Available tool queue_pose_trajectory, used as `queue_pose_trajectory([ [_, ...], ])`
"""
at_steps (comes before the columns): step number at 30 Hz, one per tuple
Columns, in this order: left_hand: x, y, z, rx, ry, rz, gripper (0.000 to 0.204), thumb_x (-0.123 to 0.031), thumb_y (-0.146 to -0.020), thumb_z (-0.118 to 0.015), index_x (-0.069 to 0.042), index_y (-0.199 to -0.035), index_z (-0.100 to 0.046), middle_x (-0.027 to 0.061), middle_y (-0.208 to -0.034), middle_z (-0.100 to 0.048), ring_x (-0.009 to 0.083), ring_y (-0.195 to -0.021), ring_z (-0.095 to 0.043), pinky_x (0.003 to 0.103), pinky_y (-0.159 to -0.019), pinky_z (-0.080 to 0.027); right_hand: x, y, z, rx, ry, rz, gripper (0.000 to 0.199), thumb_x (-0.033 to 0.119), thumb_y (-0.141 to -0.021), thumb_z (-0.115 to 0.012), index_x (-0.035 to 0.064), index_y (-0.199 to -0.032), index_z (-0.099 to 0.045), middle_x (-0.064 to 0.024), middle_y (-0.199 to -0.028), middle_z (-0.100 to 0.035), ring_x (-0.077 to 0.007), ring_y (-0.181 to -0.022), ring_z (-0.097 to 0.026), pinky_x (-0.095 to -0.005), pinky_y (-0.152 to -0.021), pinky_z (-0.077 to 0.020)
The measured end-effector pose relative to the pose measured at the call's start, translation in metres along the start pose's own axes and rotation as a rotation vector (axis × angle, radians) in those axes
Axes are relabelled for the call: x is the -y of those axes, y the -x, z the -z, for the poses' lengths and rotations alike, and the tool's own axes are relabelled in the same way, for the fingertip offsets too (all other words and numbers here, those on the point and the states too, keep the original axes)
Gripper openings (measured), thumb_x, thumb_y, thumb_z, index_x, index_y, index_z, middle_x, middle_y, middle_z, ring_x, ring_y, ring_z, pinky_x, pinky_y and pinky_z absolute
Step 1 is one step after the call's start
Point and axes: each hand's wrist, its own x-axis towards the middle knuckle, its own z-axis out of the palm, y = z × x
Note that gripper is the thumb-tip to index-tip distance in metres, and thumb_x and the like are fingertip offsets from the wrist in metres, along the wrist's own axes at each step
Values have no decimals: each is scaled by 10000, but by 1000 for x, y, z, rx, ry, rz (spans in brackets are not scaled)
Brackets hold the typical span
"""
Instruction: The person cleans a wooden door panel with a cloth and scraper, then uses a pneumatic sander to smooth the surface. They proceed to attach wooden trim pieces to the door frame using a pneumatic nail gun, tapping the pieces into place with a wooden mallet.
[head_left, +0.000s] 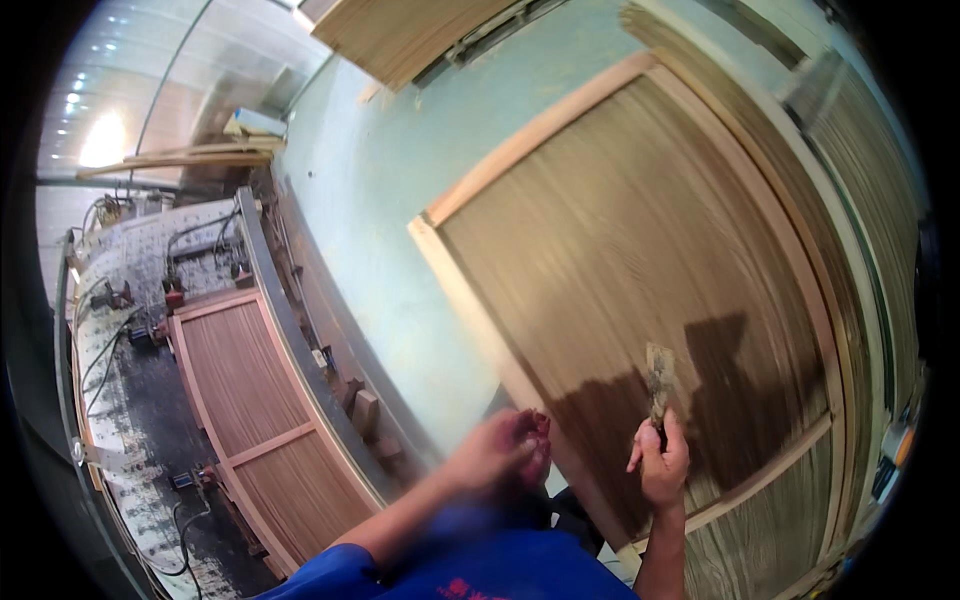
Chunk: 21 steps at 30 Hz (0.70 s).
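In my right hand (663, 468) is a putty knife (660, 370), its stained blade pointing away from me. The hand is closed round the handle, and the blade is over the wood-grain panel (620, 240) of a large framed door. My left hand (500, 450) is curled near the door's pale left frame rail (478, 318). Its fingers are partly blurred and closed round something small and reddish that I cannot make out. Shadows fall across the lower part of the panel.
To the left, another framed door (250, 380) lies on a machine bench (130, 260) with clamps and cables. More wood panels stand along the right (865, 200). A wooden piece (390, 40) sits at the far edge of the pale green floor (345, 170). Wood strips (190, 158) lie far left.
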Motion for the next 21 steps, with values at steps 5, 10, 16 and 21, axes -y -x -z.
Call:
queue_pose_trajectory([
  [5, 65, -15, 127, -287, 129, 238, 404, -142, -944, -680, -25, -1329, -644, 116, -1134, -759, 211, -1072, -728, 354, -960, -568, 61, -94, -150, 251, 723, 442, 610, 18, -910, -682, 102, -1508, -593, -191, -1066, -635, -361, -759, -651, -394, -751, -575],
  [10, 109, -16, 194, -482, -3, 348, 462, -234, -943, -733, -6, -1333, -636, 121, -1142, -748, 212, -1090, -711, 343, -979, -547, 80, -186, -270, 398, 1198, 456, 667, 27, -906, -643, 97, -1554, -502, -251, -1152, -591, -414, -831, -710, -464, -751, -599],
  [16, 104, -28, 218, -387, 254, 351, 508, -267, -976, -736, 19, -1376, -608, 127, -1224, -732, 222, -1155, -681, 367, -1049, -506, 113, -216, -330, 473, 1468, 317, 656, -7, -890, -631, 75, -1522, -475, -255, -1174, -557, -409, -799, -727, -471, -683, -612],
  [21, 105, -41, 226, -379, 237, 288, 418, -167, -973, -710, -10, -1351, -626, 132, -1220, -727, 231, -1157, -684, 373, -1043, -516, 123, -223, -341, 464, 1484, 304, 608, -20, -914, -596, 67, -1504, -483, -263, -1179, -560, -419, -799, -729, -473, -693, -618],
])
